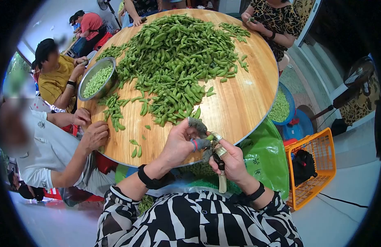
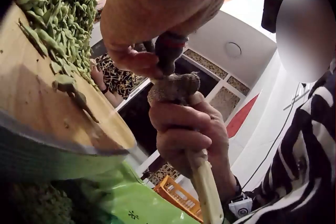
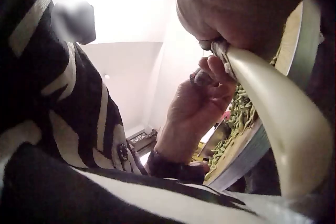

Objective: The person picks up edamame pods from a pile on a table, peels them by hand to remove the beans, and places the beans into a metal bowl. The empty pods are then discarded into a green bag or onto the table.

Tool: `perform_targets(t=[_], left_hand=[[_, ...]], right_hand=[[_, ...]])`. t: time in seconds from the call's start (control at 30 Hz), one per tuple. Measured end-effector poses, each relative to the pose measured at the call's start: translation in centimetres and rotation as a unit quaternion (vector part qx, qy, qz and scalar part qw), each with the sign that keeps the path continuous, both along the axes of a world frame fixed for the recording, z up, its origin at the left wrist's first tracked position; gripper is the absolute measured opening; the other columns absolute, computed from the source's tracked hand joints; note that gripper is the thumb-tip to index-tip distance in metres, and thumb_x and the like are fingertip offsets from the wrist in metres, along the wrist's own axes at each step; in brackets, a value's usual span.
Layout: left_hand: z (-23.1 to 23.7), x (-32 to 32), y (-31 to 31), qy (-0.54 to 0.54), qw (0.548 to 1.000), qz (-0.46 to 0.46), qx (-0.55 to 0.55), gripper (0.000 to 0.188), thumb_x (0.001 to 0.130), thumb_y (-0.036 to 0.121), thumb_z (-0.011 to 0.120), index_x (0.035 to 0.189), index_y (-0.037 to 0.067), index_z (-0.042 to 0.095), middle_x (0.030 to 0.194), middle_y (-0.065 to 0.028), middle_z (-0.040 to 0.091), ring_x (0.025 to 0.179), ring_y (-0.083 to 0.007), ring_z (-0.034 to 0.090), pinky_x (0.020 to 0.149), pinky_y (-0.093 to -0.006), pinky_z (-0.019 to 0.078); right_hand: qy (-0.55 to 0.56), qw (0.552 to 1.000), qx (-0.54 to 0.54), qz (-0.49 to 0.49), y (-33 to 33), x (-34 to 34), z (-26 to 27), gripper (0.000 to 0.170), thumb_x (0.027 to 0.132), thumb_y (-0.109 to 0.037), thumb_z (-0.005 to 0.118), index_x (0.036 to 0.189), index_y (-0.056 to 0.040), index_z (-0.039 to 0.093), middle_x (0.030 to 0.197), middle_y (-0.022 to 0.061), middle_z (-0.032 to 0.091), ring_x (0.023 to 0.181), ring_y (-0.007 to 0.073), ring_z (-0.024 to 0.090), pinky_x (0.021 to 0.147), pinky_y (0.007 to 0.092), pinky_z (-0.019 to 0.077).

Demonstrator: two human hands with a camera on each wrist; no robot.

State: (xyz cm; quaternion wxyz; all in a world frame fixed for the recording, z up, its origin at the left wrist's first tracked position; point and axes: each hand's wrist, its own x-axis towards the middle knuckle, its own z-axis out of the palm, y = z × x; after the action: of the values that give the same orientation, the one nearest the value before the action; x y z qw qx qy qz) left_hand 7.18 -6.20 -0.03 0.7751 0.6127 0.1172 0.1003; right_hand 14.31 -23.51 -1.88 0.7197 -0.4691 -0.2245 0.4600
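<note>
One bowl [image 1: 111, 82] of beans [image 1: 97, 83] at left; pods [image 1: 178, 53] heaped on table [image 1: 235, 107]; left hand [image 1: 175, 145] pinches single green pod [image 1: 209, 137] narrowly; tool [image 1: 222, 183] gripped by right hand [image 1: 235, 164], fingers curled, beside that pod; advised: brace pod firmly, keep fingertips clear of tool's tip, press lightly to spare contents.

At grip: 2 hands, i.e. L hand [image 1: 176, 146] + R hand [image 1: 234, 164]; 1 pod [image 1: 210, 137], 1 pale handle [image 1: 222, 183]. Fwd of grip: 1 rd table [image 1: 256, 74], 1 lg pile [image 1: 174, 53], pods too many to ct. L of grip: 1 metal bowl [image 1: 84, 94]. R of grip: 2 blue tubs [image 1: 297, 131], 1 orange crate [image 1: 291, 181], 1 grn bag [image 1: 262, 160]. Wristbands [image 1: 256, 192] nr grip: 2.
</note>
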Motion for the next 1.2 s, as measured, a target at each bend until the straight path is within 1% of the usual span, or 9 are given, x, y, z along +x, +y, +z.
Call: perform_targets(t=[0.53,0.7,0.83,0.9,0.93,0.97,1.0,1.13,1.2], left_hand=[[-0.5,-0.4,-0.6,-0.026,0.999,0.018,0.044,0.036,0.077,-0.005,0.069,0.106,0.003,0.05,0.095,-0.0069,0.065,0.08,-0.0092,0.059,0.068,-0.0225,0.0478],[-0.3,-0.3,0.1,0.033,0.985,-0.048,-0.164,0.04,0.072,-0.007,0.071,0.105,0.003,0.051,0.091,-0.0072,0.064,0.082,-0.0145,0.063,0.067,-0.0275,0.0526],[-0.8,-0.2,0.0,0.034,0.967,-0.081,-0.237,0.035,0.074,-0.005,0.071,0.103,0.004,0.053,0.091,-0.0067,0.064,0.076,-0.0152,0.063,0.064,-0.028,0.0528],[-1.0,0.0,-0.9,-0.02,1.0,0.002,0.014,0.031,0.074,-0.002,0.072,0.1,0.003,0.056,0.088,-0.009,0.064,0.072,-0.0175,0.063,0.06,-0.0294,0.0513],[-0.6,-0.4,-1.0,-0.02,1.0,0.003,0.013,0.031,0.074,-0.002,0.072,0.1,0.003,0.056,0.088,-0.009,0.064,0.072,-0.0175,0.063,0.06,-0.0294,0.0513],[0.2,-0.8,-0.9,-0.064,0.964,0.002,0.258,0.03,0.072,-0.001,0.072,0.099,0.002,0.058,0.086,-0.0109,0.063,0.073,-0.0201,0.063,0.06,-0.0306,0.0503],[0.7,-0.9,-0.9,-0.105,0.867,0.001,0.487,0.03,0.071,0.0,0.072,0.098,0.002,0.06,0.084,-0.0128,0.061,0.073,-0.0227,0.063,0.06,-0.0318,0.0494],[-0.4,-1.2,-0.7,-0.14,0.775,0.016,0.617,0.037,0.066,-0.001,0.073,0.101,0.002,0.062,0.08,-0.0121,0.059,0.069,-0.0298,0.06,0.057,-0.0345,0.0472],[0.0,-1.1,-0.5,-0.152,0.783,0.011,0.602,0.032,0.071,0.001,0.072,0.101,0.001,0.063,0.076,-0.012,0.06,0.064,-0.028,0.06,0.055,-0.0335,0.0467]], right_hand=[[-0.033,0.999,-0.02,-0.004,-0.1,0.5,-0.1,0.041,0.1,-0.023,0.043,0.135,-0.0013,0.044,0.058,0.002,0.048,0.045,0.0061,0.04,0.042,0.0184,0.0345],[0.021,1.0,0.013,0.014,-0.4,0.7,-0.3,0.038,0.099,-0.018,0.044,0.132,-0.0003,0.046,0.06,0.0027,0.05,0.046,0.0059,0.041,0.041,0.0182,0.0342],[0.078,0.997,0.012,0.018,-0.6,0.7,-0.4,0.036,0.1,-0.018,0.044,0.132,-0.0032,0.048,0.058,0.0025,0.05,0.044,0.0063,0.041,0.04,0.0179,0.0325],[0.092,0.996,0.003,0.008,-0.7,0.7,0.1,0.036,0.1,-0.018,0.044,0.132,-0.0034,0.048,0.059,0.0042,0.051,0.044,0.0076,0.043,0.039,0.0183,0.0332],[0.092,0.996,0.003,0.01,-0.7,0.6,0.1,0.036,0.1,-0.018,0.044,0.132,-0.0034,0.048,0.059,0.0042,0.051,0.044,0.0076,0.043,0.039,0.0183,0.0332],[0.127,0.992,0.004,-0.001,-0.6,0.5,0.1,0.036,0.099,-0.018,0.044,0.132,-0.0035,0.047,0.059,0.005,0.052,0.044,0.0081,0.043,0.039,0.0186,0.0334],[0.161,0.987,0.007,-0.012,-0.6,0.4,0.0,0.036,0.099,-0.017,0.043,0.132,-0.0037,0.047,0.059,0.0058,0.053,0.044,0.0086,0.044,0.038,0.0189,0.0336],[0.159,0.987,0.002,-0.006,-0.5,0.4,-0.5,0.036,0.098,-0.016,0.044,0.132,-0.0039,0.048,0.06,0.0065,0.054,0.044,0.0092,0.045,0.038,0.0195,0.0341],[0.11,0.992,-0.054,-0.011,-0.5,0.4,-0.5,0.035,0.098,-0.015,0.044,0.131,-0.0034,0.049,0.06,0.0065,0.054,0.044,0.0094,0.045,0.038,0.0198,0.0343]])
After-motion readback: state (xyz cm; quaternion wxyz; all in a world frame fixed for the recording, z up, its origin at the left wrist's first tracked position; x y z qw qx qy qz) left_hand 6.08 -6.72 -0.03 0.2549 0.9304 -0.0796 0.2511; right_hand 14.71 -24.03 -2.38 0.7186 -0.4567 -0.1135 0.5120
